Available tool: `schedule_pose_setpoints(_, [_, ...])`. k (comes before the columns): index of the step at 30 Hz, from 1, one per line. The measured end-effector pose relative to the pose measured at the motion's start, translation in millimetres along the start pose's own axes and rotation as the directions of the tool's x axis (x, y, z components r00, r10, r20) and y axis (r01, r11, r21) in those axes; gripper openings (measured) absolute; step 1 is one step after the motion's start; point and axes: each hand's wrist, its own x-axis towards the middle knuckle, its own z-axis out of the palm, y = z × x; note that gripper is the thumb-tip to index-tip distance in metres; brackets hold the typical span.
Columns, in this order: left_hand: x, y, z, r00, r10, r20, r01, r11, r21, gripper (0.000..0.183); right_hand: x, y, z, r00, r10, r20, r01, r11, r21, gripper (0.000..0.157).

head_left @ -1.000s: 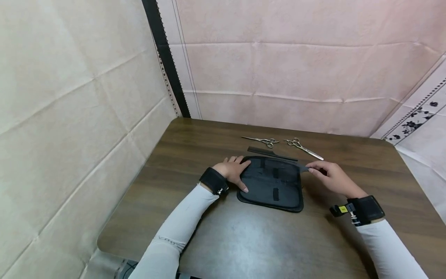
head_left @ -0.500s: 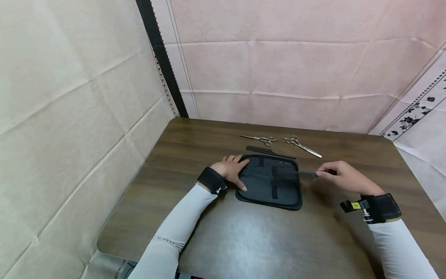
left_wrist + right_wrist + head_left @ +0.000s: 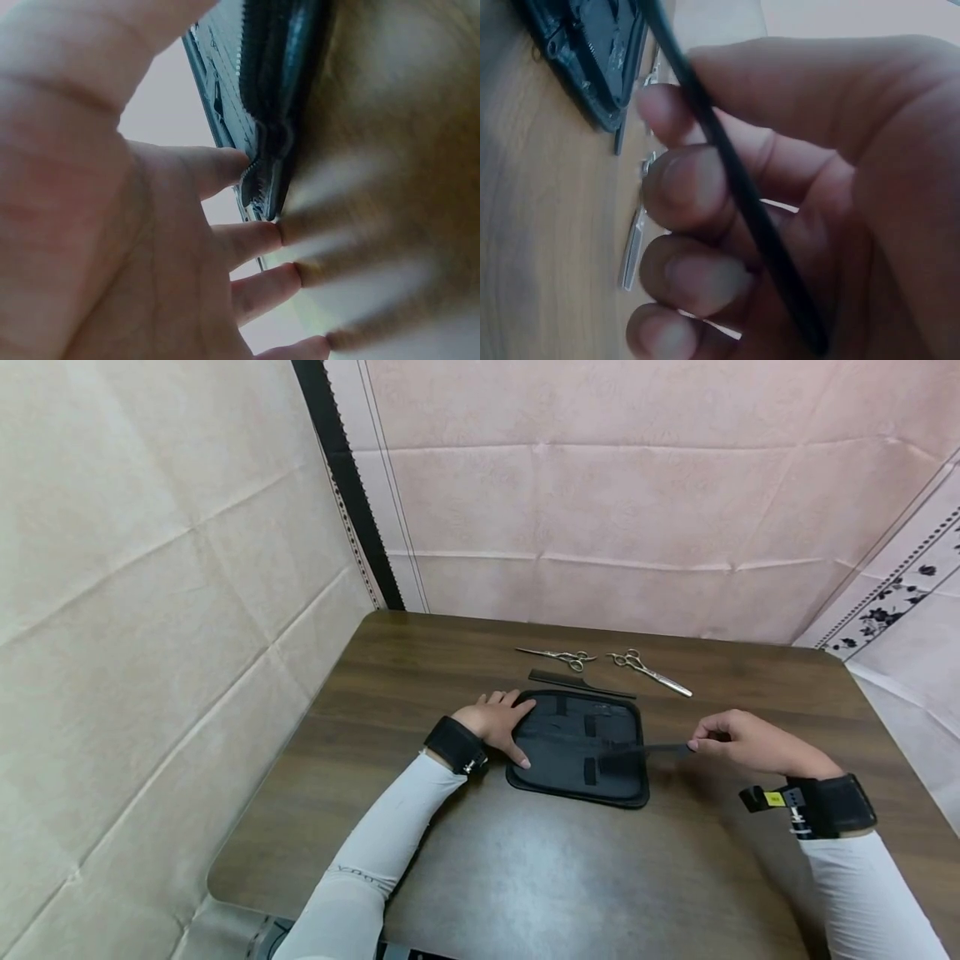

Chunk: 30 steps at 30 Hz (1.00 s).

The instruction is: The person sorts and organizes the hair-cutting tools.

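A black zippered case [image 3: 555, 768] lies spread out on the wooden table, its inside with elastic loops facing up. My left hand [image 3: 498, 727] rests at its left edge, fingers spread and thumb on the near side. The left wrist view shows the zipper edge of the case [image 3: 259, 112] beside these fingers. My right hand [image 3: 738, 743], right of the case, pinches the thin handle of a black comb [image 3: 663, 748]. The comb's wide, blurred end overlaps the lower right of the case. In the right wrist view the handle of the comb [image 3: 742, 172] runs between thumb and curled fingers.
Behind the case lies another black comb [image 3: 562, 680], close along its far edge. Farther back are slim scissors [image 3: 562, 656] and a second pair with a broader blade [image 3: 652, 672]. Pale cloth walls [image 3: 600, 510] stand behind and left of the table [image 3: 450, 877].
My right hand has moved right, and the comb it holds has swung from the case's far right corner down over its lower right part. The left hand stays at the left edge.
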Motion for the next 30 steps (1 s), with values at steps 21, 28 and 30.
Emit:
schedule_pose_setpoints(21, [0.9,-0.3,-1.2,1.000,-0.001,0.005,0.001,1.000,-0.012,0.116,4.3,-4.7,1.2,0.977,0.041,0.207,-0.057,0.996,0.073,0.025])
schedule_pose_setpoints(28, [1.4,-0.4,-1.5,1.000,-0.003,0.004,0.003,1.000,-0.016,0.116,5.2,-2.3,6.1,0.969,0.030,0.246,-0.048,0.996,0.070,0.033])
schedule_pose_setpoints(30, [1.2,-0.1,-1.6,1.000,-0.003,0.004,0.003,1.000,-0.013,0.116,5.7,-1.4,7.3,0.969,0.025,0.247,-0.042,0.997,0.064,0.033])
